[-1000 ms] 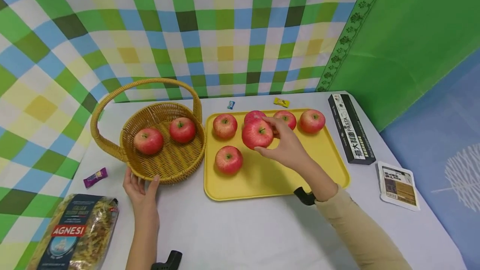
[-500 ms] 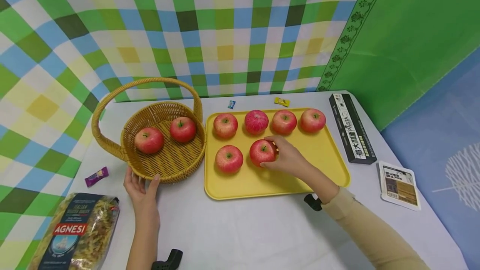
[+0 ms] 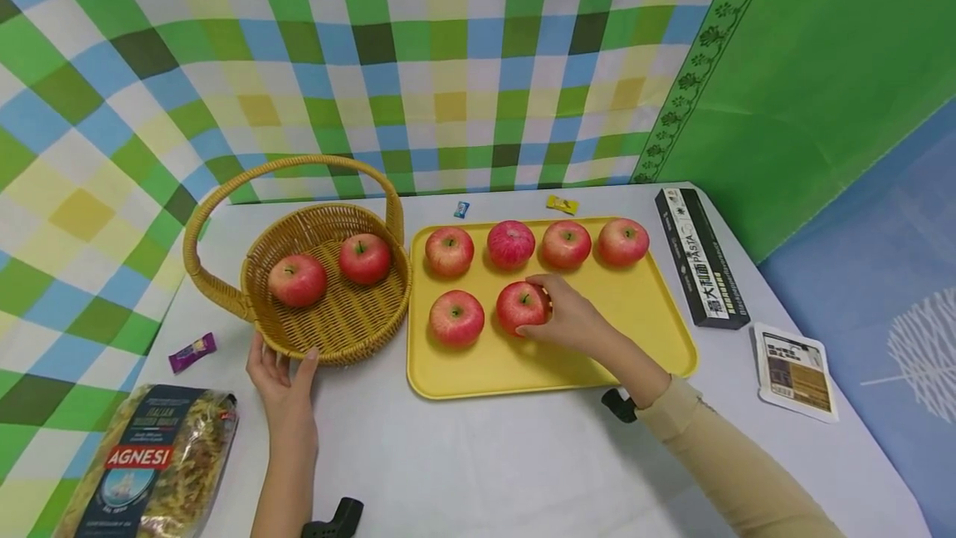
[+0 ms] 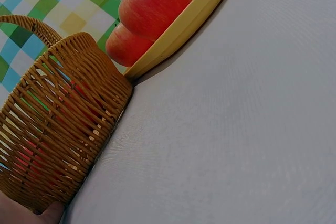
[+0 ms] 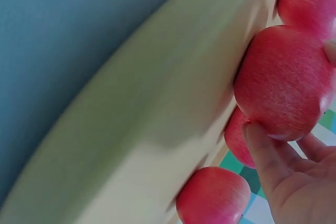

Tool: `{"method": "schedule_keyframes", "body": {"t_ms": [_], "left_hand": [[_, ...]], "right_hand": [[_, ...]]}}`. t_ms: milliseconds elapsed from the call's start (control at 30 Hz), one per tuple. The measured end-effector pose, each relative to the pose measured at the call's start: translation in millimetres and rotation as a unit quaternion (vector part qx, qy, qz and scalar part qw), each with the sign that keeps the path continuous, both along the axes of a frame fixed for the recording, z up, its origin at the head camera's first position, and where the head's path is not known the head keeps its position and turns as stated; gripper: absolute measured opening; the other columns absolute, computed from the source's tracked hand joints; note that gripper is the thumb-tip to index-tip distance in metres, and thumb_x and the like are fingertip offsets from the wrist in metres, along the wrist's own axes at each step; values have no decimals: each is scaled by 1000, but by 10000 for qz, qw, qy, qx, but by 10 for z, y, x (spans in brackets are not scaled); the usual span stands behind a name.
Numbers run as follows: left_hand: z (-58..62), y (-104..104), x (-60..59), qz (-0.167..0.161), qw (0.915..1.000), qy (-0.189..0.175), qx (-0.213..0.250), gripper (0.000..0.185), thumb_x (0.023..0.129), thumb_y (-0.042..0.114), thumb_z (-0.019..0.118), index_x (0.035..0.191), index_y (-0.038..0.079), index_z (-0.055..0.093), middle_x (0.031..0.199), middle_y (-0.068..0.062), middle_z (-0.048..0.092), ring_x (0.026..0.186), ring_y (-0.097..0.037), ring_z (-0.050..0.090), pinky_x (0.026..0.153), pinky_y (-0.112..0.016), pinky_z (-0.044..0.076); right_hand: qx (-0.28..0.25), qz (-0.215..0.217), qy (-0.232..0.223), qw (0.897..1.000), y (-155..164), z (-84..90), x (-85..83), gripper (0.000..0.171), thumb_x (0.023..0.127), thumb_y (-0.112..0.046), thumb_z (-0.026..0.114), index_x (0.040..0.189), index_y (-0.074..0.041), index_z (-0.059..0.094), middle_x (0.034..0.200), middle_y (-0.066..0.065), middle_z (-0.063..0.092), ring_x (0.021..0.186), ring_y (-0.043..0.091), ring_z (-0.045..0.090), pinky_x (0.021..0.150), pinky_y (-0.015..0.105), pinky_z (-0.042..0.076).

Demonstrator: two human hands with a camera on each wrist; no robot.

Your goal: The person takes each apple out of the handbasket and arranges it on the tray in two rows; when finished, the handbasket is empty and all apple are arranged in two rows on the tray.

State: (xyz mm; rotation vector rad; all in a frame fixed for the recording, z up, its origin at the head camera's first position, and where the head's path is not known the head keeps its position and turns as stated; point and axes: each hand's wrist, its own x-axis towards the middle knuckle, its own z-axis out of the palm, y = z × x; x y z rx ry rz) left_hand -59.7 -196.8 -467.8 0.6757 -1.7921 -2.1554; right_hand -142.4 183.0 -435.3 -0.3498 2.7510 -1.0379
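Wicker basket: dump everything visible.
The basket is golden-brown, round and woven, seemingly wicker, with one tall arched handle. It stands upright on the white table, left of the yellow tray in the head view, holding two red apples. The left hand touches its near side. Contact with the tray is unclear.

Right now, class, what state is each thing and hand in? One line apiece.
Basket: upright, two apples inside.
Tray: flat, holding six apples.
Left hand: touching basket.
Right hand: gripping one tray apple.
Box: lying flat.
Pasta bag: lying flat.
Sachet: lying flat.
Purple candy: wrapped.
Yellow candy: wrapped.
Blue candy: wrapped.
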Motion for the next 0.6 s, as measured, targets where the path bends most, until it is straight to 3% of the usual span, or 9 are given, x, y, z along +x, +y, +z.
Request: {"method": "schedule_keyframes", "body": {"t_ms": [167,433,600], "left_hand": [[-5,-3,6,-17,10000,-31,-34,82,95,17,62,151,38,5,160,8,4,146,-15,6,116,-30,17],[0,-4,15,-37,10000,-48,-26,82,95,17,62,151,38,5,160,9,4,146,-14,7,115,-29,18],[6,5,15,-29,10000,24,-15,82,95,16,62,150,37,6,160,9,6,146,-14,9,115,-29,19]], "right_hand": [[92,-7,-1,10000,3,65,26,82,75,-41,82,139,-11,41,132,9,48,115,27,49,96,46,48],[216,-112,1203,9924,-127,292,65,75,80,-35,78,140,-11,42,139,10,43,126,29,42,102,51,41],[-149,127,1422,9896,-408,403,103,72,80,-32,79,139,-12,43,138,6,45,124,24,45,102,45,43]]}}
